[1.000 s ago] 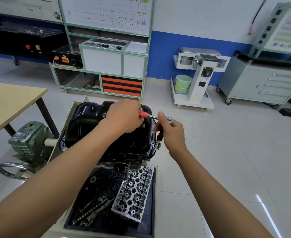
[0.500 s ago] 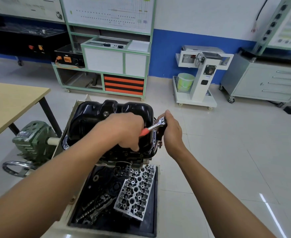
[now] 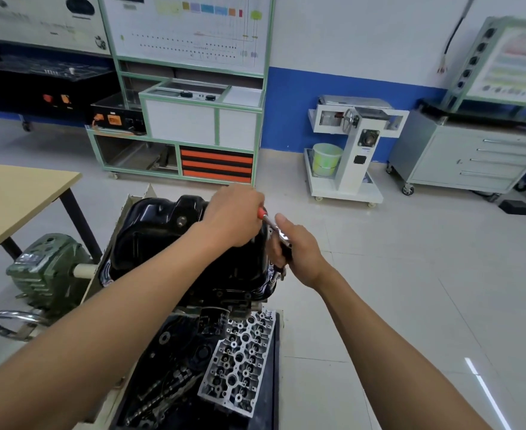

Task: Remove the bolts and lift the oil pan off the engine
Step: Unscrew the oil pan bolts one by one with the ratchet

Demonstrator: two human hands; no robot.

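A glossy black oil pan (image 3: 150,240) sits on top of the engine on a stand in front of me. My left hand (image 3: 233,215) reaches across the pan and grips the red handle of a ratchet wrench (image 3: 269,223). My right hand (image 3: 296,246) holds the ratchet's head and black socket extension at the pan's right edge. The socket end points down at the pan flange (image 3: 272,276); the bolt under it is hidden.
A black tray (image 3: 274,361) below the engine holds a silver cylinder head (image 3: 240,364) and a camshaft (image 3: 162,392). A green motor (image 3: 47,268) with a chrome handwheel stands left. A wooden table (image 3: 13,200) is at far left; cabinets and carts line the back wall.
My left hand swung the ratchet handle toward me and then back away to the far side, while my right hand stayed on the ratchet head. The pan has not moved.
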